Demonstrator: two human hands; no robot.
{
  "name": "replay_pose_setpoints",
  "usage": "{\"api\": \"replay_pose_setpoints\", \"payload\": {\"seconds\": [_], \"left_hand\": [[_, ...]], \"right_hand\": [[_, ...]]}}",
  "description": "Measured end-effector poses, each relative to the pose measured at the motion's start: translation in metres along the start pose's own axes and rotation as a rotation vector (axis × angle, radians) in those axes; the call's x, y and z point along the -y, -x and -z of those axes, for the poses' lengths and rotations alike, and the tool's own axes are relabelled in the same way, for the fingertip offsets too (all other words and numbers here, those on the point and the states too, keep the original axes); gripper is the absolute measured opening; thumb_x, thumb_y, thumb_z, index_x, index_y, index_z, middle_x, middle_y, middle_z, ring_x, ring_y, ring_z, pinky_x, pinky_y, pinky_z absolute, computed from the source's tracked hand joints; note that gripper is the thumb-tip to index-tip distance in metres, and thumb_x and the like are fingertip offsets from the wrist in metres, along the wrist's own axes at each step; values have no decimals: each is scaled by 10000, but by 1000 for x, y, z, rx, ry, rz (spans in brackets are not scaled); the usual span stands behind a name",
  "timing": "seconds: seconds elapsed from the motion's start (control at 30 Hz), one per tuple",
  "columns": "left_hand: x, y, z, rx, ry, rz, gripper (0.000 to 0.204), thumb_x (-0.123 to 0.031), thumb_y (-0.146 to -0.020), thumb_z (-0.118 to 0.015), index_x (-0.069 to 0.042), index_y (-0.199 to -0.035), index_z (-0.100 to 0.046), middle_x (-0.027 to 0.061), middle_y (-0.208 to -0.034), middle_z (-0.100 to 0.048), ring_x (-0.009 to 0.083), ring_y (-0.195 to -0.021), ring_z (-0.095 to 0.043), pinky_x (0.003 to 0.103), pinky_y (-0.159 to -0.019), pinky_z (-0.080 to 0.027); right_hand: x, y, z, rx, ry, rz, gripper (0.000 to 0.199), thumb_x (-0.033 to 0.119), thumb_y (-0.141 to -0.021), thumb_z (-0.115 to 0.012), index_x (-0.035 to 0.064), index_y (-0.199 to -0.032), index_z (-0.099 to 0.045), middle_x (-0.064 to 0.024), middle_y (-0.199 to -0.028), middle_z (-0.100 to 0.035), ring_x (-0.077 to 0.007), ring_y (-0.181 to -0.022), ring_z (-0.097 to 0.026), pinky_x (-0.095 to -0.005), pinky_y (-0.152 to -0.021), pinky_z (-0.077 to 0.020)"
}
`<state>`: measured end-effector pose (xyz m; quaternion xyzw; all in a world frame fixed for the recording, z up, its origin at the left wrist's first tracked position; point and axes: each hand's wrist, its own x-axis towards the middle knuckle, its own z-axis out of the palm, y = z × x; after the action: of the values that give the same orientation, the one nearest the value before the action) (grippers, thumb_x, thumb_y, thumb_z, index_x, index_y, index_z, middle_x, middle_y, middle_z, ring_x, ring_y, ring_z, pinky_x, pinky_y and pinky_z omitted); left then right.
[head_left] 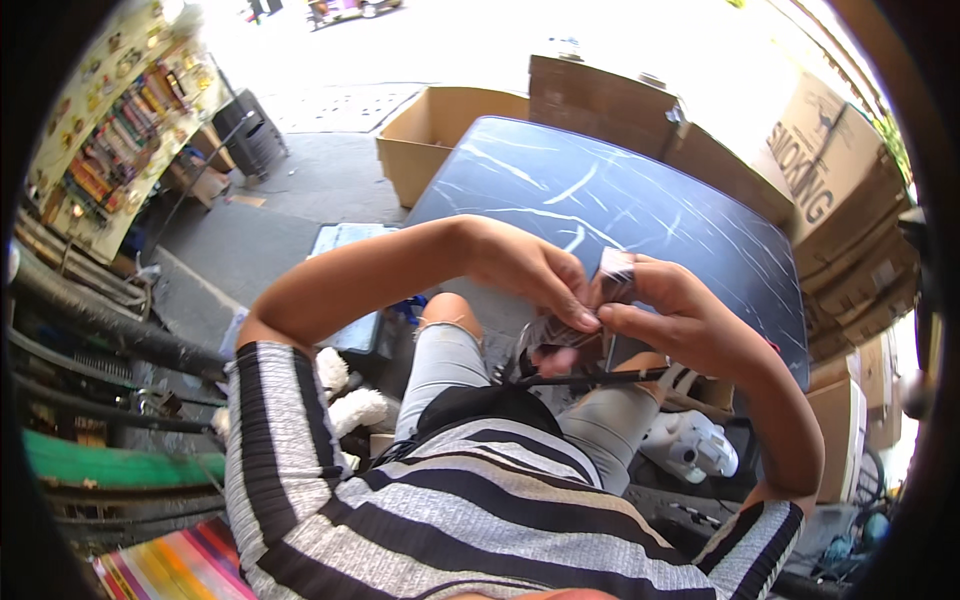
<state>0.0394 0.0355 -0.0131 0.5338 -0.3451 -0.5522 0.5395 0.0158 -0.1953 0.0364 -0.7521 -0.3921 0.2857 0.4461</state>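
Above my lap, at the near edge of the dark table, my two hands meet with thumbs close together. My right hand (672,302) is closed round a small dark packet (616,276) with a pale, shiny top. The fingers of my left hand (540,283) pinch the packet's near left side, thumb tip beside the right thumb. Below the hands hangs something shiny and see-through, like plastic film (545,333); its exact shape is blurred. The packet's lower part is hidden by the fingers.
A black marble-patterned table (540,170) stands ahead. Behind it are an open cardboard box (405,140) and taller brown cartons (600,100). More cartons (850,210) are stacked at right. A white toy-like object (690,445) lies near my right knee. Shelves (130,140) stand far left.
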Motion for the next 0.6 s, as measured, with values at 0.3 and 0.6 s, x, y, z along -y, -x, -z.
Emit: {"api": "replay_pose_setpoints", "payload": {"seconds": [0.3, 0.6], "left_hand": [[7, 8, 8, -207, 223, -66, 356, -284, -1027, -545, 36, -956, -684, 71, -827, -690, 93, -646, -606, 273, -688, -540], [15, 23, 24, -329, 53, -369, 416, -322, -1062, -448, 25, -998, -668, 109, -816, -673, 135, -721, -656, 232, -696, -513]], "right_hand": [[-31, 4, -2, -128, -196, -22, 327, 281, -1037, -546, -25, -1091, -646, -29, -889, -643, -90, -817, -596, -261, -741, -513], [-14, 17, 31, 258, 130, -276, 455, 444, -982, -570, 21, -1025, -733, -64, -743, -666, -136, -689, -642, -272, -735, -511]]}}
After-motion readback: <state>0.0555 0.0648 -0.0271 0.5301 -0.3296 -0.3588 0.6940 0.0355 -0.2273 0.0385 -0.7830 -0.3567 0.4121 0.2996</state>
